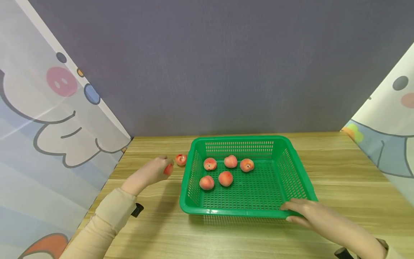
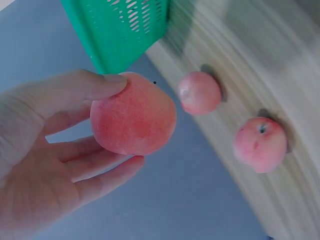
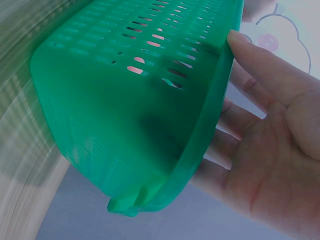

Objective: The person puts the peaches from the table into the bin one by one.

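My left hand holds a peach between thumb and fingers, above the table to the left of a green plastic basket. Several peaches, among them a redder one, lie inside the basket toward its left side. On the table just outside the basket's left wall is another peach. The left wrist view shows two loose peaches there, a nearer one and one by the basket. At the basket's near right corner my right hand grips the rim, thumb outside and fingers over the edge.
The basket stands on a wood-grain table. A grey upright panel closes off the back. Cartoon-printed sheets hang at the left and right.
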### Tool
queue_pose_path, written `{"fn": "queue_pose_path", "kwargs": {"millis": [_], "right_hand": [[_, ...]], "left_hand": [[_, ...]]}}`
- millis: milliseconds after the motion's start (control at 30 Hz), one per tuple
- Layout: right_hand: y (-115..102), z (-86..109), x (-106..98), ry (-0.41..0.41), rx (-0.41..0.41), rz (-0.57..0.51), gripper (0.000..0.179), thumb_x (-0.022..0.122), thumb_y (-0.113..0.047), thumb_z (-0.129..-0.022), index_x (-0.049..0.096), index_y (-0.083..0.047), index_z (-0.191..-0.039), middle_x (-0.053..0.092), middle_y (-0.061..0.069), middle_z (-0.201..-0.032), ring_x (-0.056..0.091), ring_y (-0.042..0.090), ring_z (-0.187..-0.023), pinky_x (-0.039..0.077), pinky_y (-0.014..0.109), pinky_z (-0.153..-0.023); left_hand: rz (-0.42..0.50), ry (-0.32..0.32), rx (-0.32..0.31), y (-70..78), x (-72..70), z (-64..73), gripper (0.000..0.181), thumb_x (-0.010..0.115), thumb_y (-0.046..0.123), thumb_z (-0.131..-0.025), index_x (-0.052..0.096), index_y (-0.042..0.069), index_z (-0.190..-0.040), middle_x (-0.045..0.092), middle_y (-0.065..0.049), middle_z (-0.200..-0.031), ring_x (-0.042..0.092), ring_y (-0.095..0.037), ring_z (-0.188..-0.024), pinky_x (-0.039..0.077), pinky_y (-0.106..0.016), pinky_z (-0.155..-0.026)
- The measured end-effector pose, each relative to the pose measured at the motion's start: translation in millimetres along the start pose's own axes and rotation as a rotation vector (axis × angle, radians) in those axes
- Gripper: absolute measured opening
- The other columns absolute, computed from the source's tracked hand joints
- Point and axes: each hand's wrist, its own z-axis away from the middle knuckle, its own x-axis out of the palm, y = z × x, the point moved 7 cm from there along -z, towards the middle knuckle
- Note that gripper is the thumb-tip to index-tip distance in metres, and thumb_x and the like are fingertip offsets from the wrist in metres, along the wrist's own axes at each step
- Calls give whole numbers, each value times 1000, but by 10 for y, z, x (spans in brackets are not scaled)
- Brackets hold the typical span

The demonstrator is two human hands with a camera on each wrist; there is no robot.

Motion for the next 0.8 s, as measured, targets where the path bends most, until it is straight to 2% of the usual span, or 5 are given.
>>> {"fn": "queue_pose_path", "kwargs": {"millis": [167, 267, 433, 600, 800], "right_hand": [[4, 2, 4, -4, 6, -7, 19, 61, -29, -81, 60, -22, -99, 61, -1, -96, 59, 30, -86, 49, 40, -67], [6, 4, 0, 3, 6, -10, 19, 61, -28, -81, 60, -22, -99, 61, -1, -96, 59, 31, -87, 48, 41, -67], [5, 4, -1, 8, -1, -5, 19, 62, -28, -81, 60, -23, -99, 61, -3, -96, 59, 29, -87, 48, 41, -67], [-5, 6, -12, 28, -19, 17, 19, 63, -27, -80, 59, -23, -99, 61, -5, -94, 60, 26, -85, 49, 39, -66], [-11, 4, -24, 42, -33, 21, 20, 63, -27, -80, 59, -23, -99, 60, -7, -94, 60, 23, -85, 49, 38, -66]], "left_hand": [[6, -7, 32, 66, -96, -70, 26, 65, -10, -61, 59, -2, -85, 49, -8, -75, 46, -14, -59, 40, -22, -50], [22, -36, 18, 85, -148, -111, 27, 64, -9, -62, 59, -2, -88, 49, -9, -76, 46, -15, -59, 40, -21, -49], [44, -102, -41, 117, -202, -163, 28, 62, -7, -68, 59, -2, -95, 50, -10, -80, 48, -16, -59, 41, -21, -47], [49, -112, -27, 201, -274, -229, 28, 63, -7, -70, 59, -2, -97, 50, -9, -81, 49, -15, -59, 41, -22, -50], [35, -130, -12, 331, -350, -322, 22, 64, -6, -71, 60, 3, -91, 51, -8, -84, 50, -15, -59, 42, -22, -52]]}}
